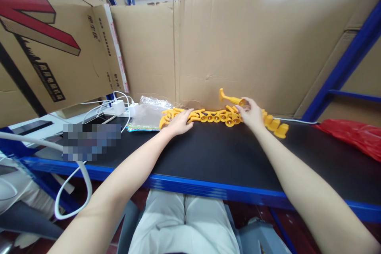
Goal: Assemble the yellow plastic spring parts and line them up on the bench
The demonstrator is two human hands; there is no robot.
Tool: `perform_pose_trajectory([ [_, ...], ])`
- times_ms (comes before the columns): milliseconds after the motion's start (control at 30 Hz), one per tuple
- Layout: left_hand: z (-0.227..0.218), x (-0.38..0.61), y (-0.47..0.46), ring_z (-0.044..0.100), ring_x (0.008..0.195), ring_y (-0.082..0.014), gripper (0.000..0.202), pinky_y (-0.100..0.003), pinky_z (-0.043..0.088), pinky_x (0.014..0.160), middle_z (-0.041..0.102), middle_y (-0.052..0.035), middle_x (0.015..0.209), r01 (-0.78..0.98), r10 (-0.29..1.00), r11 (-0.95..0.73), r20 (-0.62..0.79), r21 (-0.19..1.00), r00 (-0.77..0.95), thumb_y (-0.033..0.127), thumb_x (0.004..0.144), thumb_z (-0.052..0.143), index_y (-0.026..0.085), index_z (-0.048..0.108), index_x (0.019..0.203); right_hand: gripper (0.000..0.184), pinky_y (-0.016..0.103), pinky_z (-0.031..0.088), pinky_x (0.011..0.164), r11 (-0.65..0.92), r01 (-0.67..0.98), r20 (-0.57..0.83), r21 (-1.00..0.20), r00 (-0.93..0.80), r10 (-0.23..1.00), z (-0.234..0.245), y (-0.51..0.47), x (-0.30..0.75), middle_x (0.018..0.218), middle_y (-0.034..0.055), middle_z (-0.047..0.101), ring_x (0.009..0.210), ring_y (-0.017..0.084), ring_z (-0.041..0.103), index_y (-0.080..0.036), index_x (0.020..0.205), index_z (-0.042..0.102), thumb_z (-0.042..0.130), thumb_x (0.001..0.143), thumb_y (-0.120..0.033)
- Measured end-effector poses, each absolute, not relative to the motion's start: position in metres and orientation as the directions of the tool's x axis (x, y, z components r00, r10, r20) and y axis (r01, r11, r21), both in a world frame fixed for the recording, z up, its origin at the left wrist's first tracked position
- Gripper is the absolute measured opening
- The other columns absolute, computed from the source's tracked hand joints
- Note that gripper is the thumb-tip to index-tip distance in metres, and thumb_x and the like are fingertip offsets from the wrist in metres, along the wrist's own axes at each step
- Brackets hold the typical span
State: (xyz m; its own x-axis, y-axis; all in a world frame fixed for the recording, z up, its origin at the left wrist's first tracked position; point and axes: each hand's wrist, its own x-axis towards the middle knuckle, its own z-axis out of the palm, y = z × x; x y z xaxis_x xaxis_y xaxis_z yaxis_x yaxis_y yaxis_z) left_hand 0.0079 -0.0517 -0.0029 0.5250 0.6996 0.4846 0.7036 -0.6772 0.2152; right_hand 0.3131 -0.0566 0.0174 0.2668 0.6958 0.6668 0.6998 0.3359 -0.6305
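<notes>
A row of several small yellow plastic parts (214,116) lies along the back of the black tabletop (226,158), against a cardboard wall. My left hand (178,123) rests on the row's left end, fingers bent over the parts there. My right hand (252,113) is at the row's right part, fingers pinched on one yellow part (230,98) that sticks up and to the left above the row. More yellow parts (278,127) lie just right of that hand.
A clear plastic bag (147,114) lies left of the row. White cables and a charger (117,107) sit at the back left. A red plastic bag (354,134) is at the right. Cardboard (253,47) walls the back; a blue edge (208,186) borders the table front.
</notes>
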Motion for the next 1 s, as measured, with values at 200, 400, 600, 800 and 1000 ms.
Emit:
perform_pose_trajectory([
  [200,-0.002,0.009,-0.053,0.04,0.127,-0.0223,0.058,-0.036,0.033,0.106,0.043,-0.0117,0.138,0.69,0.689,-0.694,0.471,0.208,0.551,0.03,0.081,0.045,0.016,0.033,0.136,0.04,0.041,0.041,0.085,0.134,0.974,0.781,-0.185,0.063,0.622,0.008,-0.062,0.338,0.119,0.0125,0.059,0.09,0.024,0.061,-0.019,0.123,0.052,0.045,0.085,-0.028],
  [400,-0.003,0.01,-0.052,0.043,0.125,-0.0239,0.057,-0.038,0.035,0.104,0.047,-0.0128,0.134,0.703,0.703,-0.683,0.443,0.2,0.557,0.03,0.081,0.046,0.015,0.035,0.135,0.038,0.041,0.035,0.083,0.059,0.994,0.706,0.088,-0.104,0.701,-0.004,-0.056,0.341,0.119,0.0117,0.059,0.099,0.026,0.056,-0.021,0.122,0.052,0.039,0.086,-0.02],
  [600,-0.005,0.01,-0.051,0.042,0.126,-0.0241,0.056,-0.037,0.035,0.104,0.046,-0.0135,0.135,0.711,0.71,-0.676,0.43,0.193,0.558,0.031,0.081,0.046,0.014,0.038,0.133,0.039,0.045,0.033,0.087,0.05,0.985,0.637,0.165,-0.146,0.757,-0.011,-0.049,0.345,0.117,0.0093,0.061,0.103,0.026,0.055,-0.023,0.122,0.052,0.039,0.086,-0.018],
  [800,-0.006,0.01,-0.05,0.042,0.125,-0.0247,0.057,-0.037,0.035,0.104,0.046,-0.0148,0.135,0.717,0.72,-0.669,0.412,0.199,0.558,0.031,0.08,0.046,0.012,0.039,0.133,0.055,0.057,0.025,0.098,0.064,0.997,0.576,0.052,-0.083,0.813,-0.015,-0.045,0.351,0.133,0.0079,0.051,0.12,0.027,0.045,-0.025,0.132,0.044,0.044,0.078,-0.014],
  [1000,-0.005,0.009,-0.05,0.043,0.124,-0.0249,0.052,-0.04,0.035,0.103,0.049,-0.0118,0.132,0.744,0.729,-0.649,0.407,0.159,0.55,0.029,0.079,0.048,0.017,0.042,0.129,0.069,0.068,0.012,0.1,-0.037,0.998,0.52,-0.041,0.053,0.853,0.004,-0.055,0.356,0.143,0.0089,0.039,0.13,0.032,0.032,-0.022,0.14,0.034,0.05,0.072,-0.021],
])
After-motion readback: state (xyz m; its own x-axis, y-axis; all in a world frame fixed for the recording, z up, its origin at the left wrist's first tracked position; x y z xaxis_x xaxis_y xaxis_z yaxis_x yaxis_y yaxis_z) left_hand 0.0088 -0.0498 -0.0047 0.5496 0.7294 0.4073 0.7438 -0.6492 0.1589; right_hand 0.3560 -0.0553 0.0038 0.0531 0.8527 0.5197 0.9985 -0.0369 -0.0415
